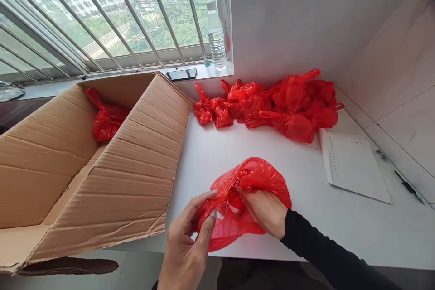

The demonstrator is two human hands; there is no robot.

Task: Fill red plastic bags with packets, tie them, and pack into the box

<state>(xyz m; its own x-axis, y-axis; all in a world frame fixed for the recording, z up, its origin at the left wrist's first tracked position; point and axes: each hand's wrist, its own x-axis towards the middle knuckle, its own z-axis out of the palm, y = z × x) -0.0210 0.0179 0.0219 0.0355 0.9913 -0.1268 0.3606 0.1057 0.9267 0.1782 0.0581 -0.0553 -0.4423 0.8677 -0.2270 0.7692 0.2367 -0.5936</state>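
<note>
Left hand (188,244) pinching edge of red bag (272,179); right hand (267,210) inside, fingertips hidden, grip unclear.

The bag (270,176) is red, the carton (142,158) brown.

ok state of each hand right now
Left hand: closed, holding the red bag by its edge.
Right hand: inside the bag, grip can't be told.
</note>
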